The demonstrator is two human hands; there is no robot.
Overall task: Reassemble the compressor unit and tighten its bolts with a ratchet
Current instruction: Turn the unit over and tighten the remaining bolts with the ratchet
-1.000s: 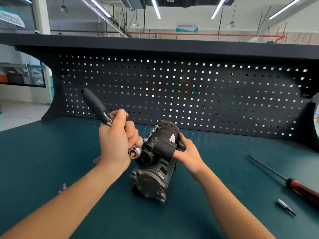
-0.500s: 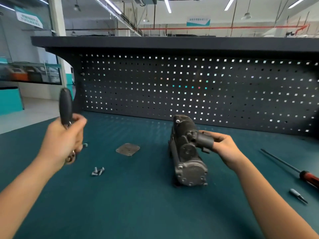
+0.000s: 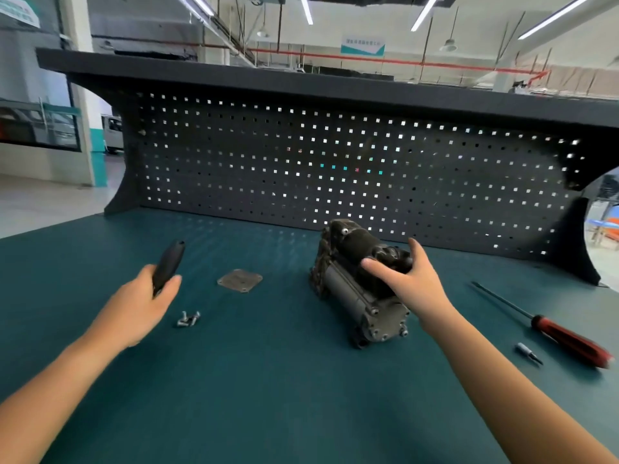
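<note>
On the green tabletop [image 3: 268, 380], right of its middle and in front of the dark pegboard [image 3: 335, 169], lies the compressor [image 3: 348, 296]. Its round bolted end cap is turned toward the person and a little to the right, and its bulkier head end points toward the pegboard. The right hand [image 3: 412, 286] lies over the compressor's upper right part. Its grip is wrapped on the dark cylinder there, with the thumb [image 3: 371, 264] on the near left side and the fingers reaching over the far side, one fingertip standing up above the housing. Well to the left of the compressor, the left hand [image 3: 140, 306] has its grip closed round the lower part of the ratchet [image 3: 169, 266]. The black handle juts up and away from the hand, tilted to the right, and the ratchet's head is hidden behind the hand. Between that hand and the compressor a small square grey plate [image 3: 239, 280] with a hole at each corner lies flat on the tabletop, apart from both. Left of the compressor and nearer the person than the plate, a little cluster of silver bolts [image 3: 188, 319] lies loose, touching one another; how many cannot be told. Well to the right of the compressor a long screwdriver [image 3: 543, 324] with a red and black handle lies slantwise, its shaft pointing toward the pegboard. A short metal bit [image 3: 527, 352] lies just beside its handle on the person's side.
</note>
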